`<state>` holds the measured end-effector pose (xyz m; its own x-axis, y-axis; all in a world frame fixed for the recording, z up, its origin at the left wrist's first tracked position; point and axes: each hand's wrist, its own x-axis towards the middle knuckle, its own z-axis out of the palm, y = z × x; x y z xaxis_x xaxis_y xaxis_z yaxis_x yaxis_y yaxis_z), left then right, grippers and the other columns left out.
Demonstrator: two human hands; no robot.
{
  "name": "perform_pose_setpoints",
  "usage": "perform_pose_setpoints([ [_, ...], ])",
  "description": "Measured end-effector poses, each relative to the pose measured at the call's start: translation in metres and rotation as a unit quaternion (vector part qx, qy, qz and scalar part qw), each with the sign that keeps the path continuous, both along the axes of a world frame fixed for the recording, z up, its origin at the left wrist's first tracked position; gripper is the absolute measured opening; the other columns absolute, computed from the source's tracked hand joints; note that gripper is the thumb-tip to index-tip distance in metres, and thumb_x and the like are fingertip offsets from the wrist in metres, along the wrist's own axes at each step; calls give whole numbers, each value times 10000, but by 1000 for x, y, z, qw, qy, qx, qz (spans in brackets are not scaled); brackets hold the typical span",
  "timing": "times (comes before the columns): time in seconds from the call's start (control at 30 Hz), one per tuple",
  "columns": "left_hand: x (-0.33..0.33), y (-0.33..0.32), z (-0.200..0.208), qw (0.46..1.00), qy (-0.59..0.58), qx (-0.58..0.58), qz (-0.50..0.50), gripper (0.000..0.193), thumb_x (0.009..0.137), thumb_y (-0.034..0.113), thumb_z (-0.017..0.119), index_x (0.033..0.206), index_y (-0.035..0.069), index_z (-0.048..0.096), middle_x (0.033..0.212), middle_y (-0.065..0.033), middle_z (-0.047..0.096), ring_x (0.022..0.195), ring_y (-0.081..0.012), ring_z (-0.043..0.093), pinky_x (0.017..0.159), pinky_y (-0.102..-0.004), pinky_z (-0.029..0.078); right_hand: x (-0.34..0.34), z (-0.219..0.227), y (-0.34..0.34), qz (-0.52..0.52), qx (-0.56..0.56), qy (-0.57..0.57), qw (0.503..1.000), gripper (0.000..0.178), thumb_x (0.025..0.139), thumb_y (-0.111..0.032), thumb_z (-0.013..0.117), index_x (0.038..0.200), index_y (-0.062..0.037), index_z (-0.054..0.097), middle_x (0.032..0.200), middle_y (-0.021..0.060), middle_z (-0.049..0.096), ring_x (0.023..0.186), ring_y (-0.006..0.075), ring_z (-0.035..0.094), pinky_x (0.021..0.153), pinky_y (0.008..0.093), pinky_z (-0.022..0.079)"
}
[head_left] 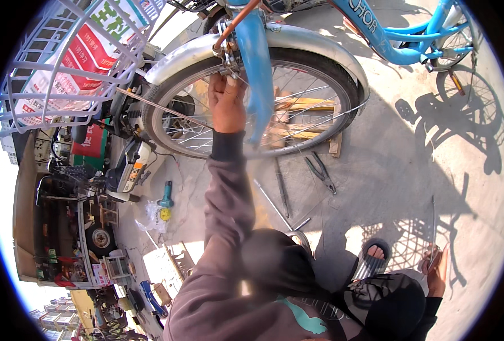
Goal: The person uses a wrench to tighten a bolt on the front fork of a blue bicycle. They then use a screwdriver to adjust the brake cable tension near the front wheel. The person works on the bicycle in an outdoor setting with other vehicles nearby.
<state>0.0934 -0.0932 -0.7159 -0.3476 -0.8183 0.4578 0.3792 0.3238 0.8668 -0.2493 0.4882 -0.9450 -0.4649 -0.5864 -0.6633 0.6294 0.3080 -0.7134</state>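
OK, left hand (227, 102) is up at the front wheel (252, 96) of the blue bicycle (377, 28), fingers curled around the brake hardware (229, 57) just under the mudguard (297, 40), beside the blue fork leg (259, 74). It looks like a pinch grip on the caliper or its bolt; the exact fingertip contact is hidden behind the knuckles. Right hand (435, 267) is well away from the wheel, low beside the knee, closed loosely on a thin dark tool or rod; what it is, I can't tell.

Other bits, all relative to the wheel:
- pliers (321, 172) on the concrete just below the rim
- two long thin tools (281, 190) next to the pliers, also below the rim
- wood blocks (297, 113) behind the spokes, propping things
- white wire basket (76, 57) to the left, above the tyre
- small teal power tool (166, 196) down-left on the ground

My read: brake adjustment at the rim. To do it well, hold the caliper centred with the left hand so both pads sit square to the rim, not touching the tyre, then tighten. One-handed hold is likely to slip; the pliers are within reach. Watch the fingers near the spokes if the wheel turns.
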Motion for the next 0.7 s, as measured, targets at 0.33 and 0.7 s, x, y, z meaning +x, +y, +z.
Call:
perform_pose_setpoints([
  [0.33, -8, 2, 4, 1000, 7, 11, 7, 268, 990, 162, 622, 1224, 67, 534, 1231, -42, 638, 1141, -174, 614, 974, -328, 476, -13, 118, -103, 43, -202, 238, 949, 607, 872, -329, 792, 1327, 12, 578, 790, 66, 599, 604, 130, 542, 530, 237, 424],
  [0.7, -10, 5, 7, 1000, 12, -6, -23, 386, 975, 180, 654, 1316, 63, 515, 1227, -11, 641, 1084, -128, 616, 919, -268, 451, -47, 195, -315, 150, -382, 205, 889, 365, 910, -206, 752, 1139, 69, 680, 828, 59, 608, 716, 119, 481, 669, 248, 371],
])
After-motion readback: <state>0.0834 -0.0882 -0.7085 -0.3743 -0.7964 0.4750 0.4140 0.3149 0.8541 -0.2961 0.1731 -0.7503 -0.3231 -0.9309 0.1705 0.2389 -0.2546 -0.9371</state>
